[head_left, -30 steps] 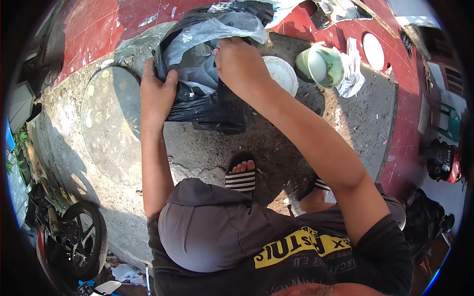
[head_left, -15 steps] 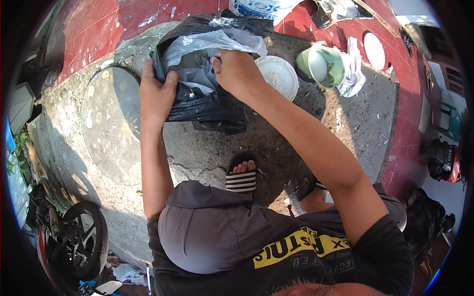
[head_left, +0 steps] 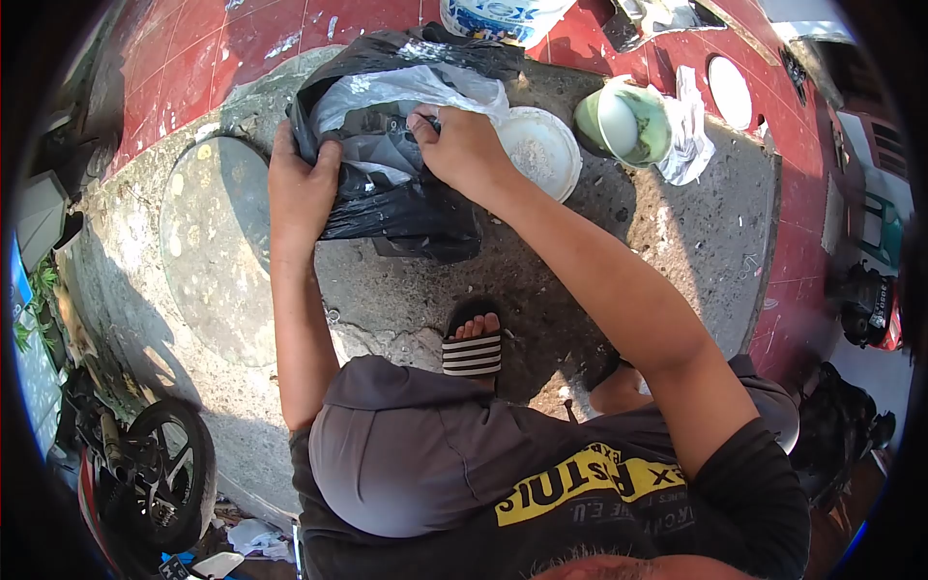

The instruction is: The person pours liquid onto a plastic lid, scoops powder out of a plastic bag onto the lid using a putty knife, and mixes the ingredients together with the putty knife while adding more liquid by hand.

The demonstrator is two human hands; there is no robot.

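A black plastic bag with a translucent white bag inside it stands open on the concrete. My left hand grips the black bag's left rim between thumb and fingers. At the right side of the opening, my right hand is closed on the edge of the bags, its thumb toward the middle and some fingers hidden by the plastic. Dark, unclear contents show inside. Just right of my right hand lies a round white lid or dish with pale residue in it.
A green-stained bucket with crumpled plastic stands to the right. Behind are a white labelled tub and a white disc on red tiles. A round slab lies left; a motorcycle wheel stands lower left.
My right hand has moved slightly down along the bag's opening. The white inner plastic has sunk lower, and more of the white tub behind shows.
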